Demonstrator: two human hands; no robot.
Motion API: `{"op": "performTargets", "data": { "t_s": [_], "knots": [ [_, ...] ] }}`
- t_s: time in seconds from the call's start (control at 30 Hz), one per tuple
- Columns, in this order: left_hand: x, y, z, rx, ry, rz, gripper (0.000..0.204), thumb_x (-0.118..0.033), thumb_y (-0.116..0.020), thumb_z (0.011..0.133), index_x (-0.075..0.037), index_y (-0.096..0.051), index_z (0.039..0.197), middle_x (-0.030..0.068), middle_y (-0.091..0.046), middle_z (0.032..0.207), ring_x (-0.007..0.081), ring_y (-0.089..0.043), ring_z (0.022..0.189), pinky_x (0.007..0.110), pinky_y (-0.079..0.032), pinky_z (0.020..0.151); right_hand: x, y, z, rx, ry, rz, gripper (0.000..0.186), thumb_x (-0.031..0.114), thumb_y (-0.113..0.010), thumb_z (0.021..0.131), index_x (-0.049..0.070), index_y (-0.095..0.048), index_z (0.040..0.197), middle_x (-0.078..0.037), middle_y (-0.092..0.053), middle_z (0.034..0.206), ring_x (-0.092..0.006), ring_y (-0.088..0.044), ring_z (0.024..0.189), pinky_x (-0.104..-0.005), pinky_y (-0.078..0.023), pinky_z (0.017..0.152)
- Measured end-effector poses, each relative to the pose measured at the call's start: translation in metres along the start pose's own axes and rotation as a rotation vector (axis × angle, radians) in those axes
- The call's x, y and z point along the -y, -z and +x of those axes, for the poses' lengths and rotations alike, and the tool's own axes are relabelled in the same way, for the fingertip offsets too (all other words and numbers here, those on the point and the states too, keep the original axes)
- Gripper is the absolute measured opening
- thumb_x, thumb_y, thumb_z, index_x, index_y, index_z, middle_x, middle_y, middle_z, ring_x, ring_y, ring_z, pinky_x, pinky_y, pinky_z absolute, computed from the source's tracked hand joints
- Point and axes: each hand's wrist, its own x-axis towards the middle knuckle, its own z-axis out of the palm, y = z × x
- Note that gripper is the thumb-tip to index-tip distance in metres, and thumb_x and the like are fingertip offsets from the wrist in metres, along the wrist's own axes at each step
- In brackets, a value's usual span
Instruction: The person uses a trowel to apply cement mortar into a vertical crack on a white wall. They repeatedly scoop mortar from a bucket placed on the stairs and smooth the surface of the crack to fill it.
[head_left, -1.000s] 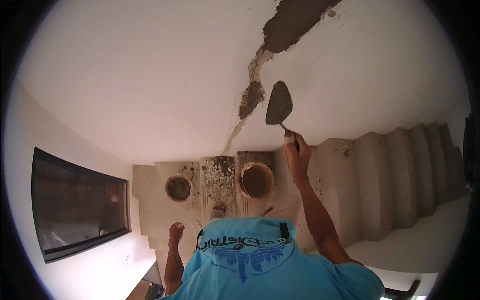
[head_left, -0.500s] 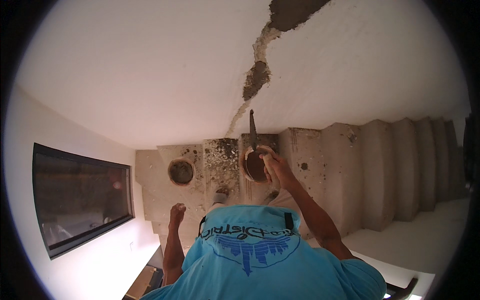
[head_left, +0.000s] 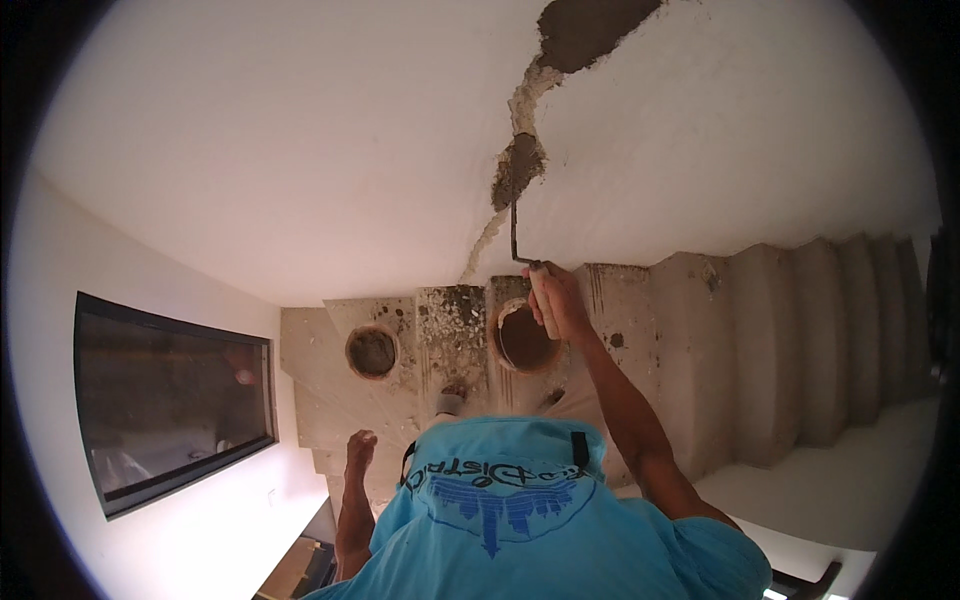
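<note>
My right hand [head_left: 568, 308] is wrapped around the pale handle of a trowel [head_left: 541, 290]. Its thin dark blade is seen edge-on, against the grey filled patch [head_left: 518, 170] in the wall's crack. Below that hand, a round bucket [head_left: 497, 345] with a reddish-brown rim stands on a step; the forearm passes beside it. My left hand [head_left: 360, 446] hangs at my left side with its fingers curled in and nothing visible in them.
A second round bucket [head_left: 397, 352], holding grey material, stands to the left. Debris-speckled steps [head_left: 450, 330] climb to the right. A larger grey patch [head_left: 590, 30] lies higher on the white wall [head_left: 300, 150]. A dark-framed window [head_left: 180, 400] is at the left.
My right hand has raised the trowel from over the bucket to the wall, bringing its blade against the grey patch. The left hand stays about where it was.
</note>
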Motion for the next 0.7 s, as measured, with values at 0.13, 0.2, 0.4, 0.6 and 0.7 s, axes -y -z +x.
{"op": "performTargets", "data": {
  "t_s": [0.13, 0.2, 0.4, 0.6, 0.7],
  "knots": [
    [0.007, 0.004, -0.003, 0.027, -0.007, -0.01, 0.028, -0.022, -0.058, 0.084, -0.001, -0.069, 0.1, 0.0194, -0.069, 0.099, 0.0328, -0.066, 0.096, 0.039, -0.051, 0.083, -0.019, -0.008, -0.014, -0.009, -0.141, 0.112, 0.036, 0.03, -0.047, 0.094, 0.001, -0.059, 0.113, -0.007, -0.056, 0.065, -0.0126, -0.052, 0.046, -0.028, -0.044, 0.042],
    [-0.003, 0.005, -0.007, 0.023, 0.001, -0.028, 0.031, -0.023, -0.058, 0.084, 0.0, -0.069, 0.102, 0.0205, -0.069, 0.1, 0.0335, -0.066, 0.098, 0.04, -0.05, 0.085, -0.033, -0.01, -0.023, 0.024, -0.251, 0.269, 0.033, 0.027, -0.048, 0.095, 0.002, -0.058, 0.114, -0.007, -0.056, 0.066, -0.0131, -0.053, 0.047, -0.0284, -0.045, 0.043],
    [-0.038, 0.029, 0.041, -0.062, -0.26, 0.096, 0.032, -0.021, -0.057, 0.089, 0.001, -0.065, 0.112, 0.0211, -0.067, 0.109, 0.0348, -0.063, 0.103, 0.043, -0.047, 0.091, -0.068, -0.014, -0.064, 0.003, -0.558, 0.308, 0.03, 0.022, -0.049, 0.097, 0.006, -0.053, 0.121, -0.007, -0.057, 0.07, -0.0133, -0.055, 0.051, -0.0292, -0.047, 0.046],
    [-0.243, 0.172, 0.082, -0.565, -0.601, -0.025, 0.043, -0.007, -0.061, 0.093, 0.0, -0.05, 0.134, 0.0195, -0.056, 0.132, 0.0333, -0.054, 0.123, 0.041, -0.041, 0.104, -0.091, -0.004, -0.116, -0.026, -0.596, 0.676, 0.031, 0.026, -0.048, 0.099, 0.007, -0.052, 0.123, -0.005, -0.058, 0.078, -0.0128, -0.056, 0.056, -0.0301, -0.048, 0.046],
    [-0.36, 0.256, 0.088, -0.847, -0.962, 0.152, 0.043, -0.004, -0.062, 0.092, -0.001, -0.053, 0.134, 0.0161, -0.053, 0.138, 0.0292, -0.051, 0.129, 0.04, -0.041, 0.107, -0.082, -0.006, -0.127, -0.059, -0.636, 0.63, 0.034, 0.03, -0.047, 0.1, 0.007, -0.052, 0.124, -0.005, -0.057, 0.079, -0.0121, -0.057, 0.06, -0.03, -0.049, 0.05]
  ]
}}
